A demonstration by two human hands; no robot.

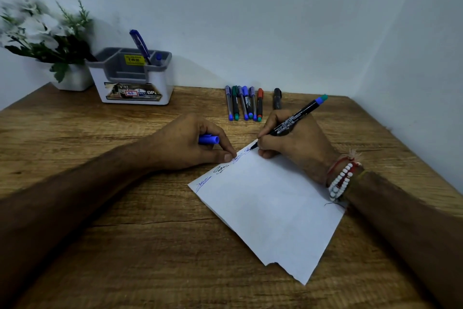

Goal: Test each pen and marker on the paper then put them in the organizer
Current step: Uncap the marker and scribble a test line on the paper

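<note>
I see the R hand [288, 143] pinching a black marker [295, 118] w/ blue-green end, tip touching the paper's [270, 208] far edge next to three scribbles. L hand [190, 143] has its fingers curled round the blue cap [209, 139], thumb tip at the paper's left edge. Paper lies angled on the wood table [125, 233], centre-right. Organizer [132, 78] sits far left by the wall w/ one blue pen [139, 44] standing in a back compartment. Six pens [244, 103] lie in a row far centre, a black marker [276, 98] just right of them. Potted plant [50, 33] is left of the organizer. Beaded bracelets [340, 181] on R wrist.
</note>
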